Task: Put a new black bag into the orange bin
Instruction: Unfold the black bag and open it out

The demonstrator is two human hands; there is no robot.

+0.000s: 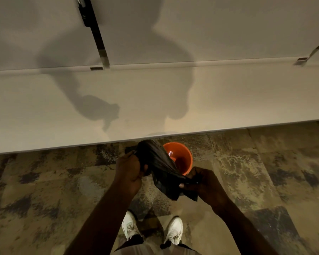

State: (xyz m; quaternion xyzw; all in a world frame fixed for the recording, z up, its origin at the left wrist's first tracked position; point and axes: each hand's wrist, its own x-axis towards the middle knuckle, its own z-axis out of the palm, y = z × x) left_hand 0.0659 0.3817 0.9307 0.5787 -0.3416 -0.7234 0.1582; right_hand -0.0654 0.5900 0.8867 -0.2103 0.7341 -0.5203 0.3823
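Black bag [161, 168] hung bunched and twisted between my two hands, held in the air just above the orange bin [182, 157], which stood on the patterned floor [247, 172] close under the edge of a white counter [155, 100]. My left hand [130, 172] was closed around the upper gathered end; my right hand [203, 183] pinched the lower end, thumb pressed against the plastic. The bin looked bare inside, no liner in it. I judged I was at the unfolding step: the bag's mouth was not yet open. Next I would need to find the open edge, spread it wide, then lower it into the bin.
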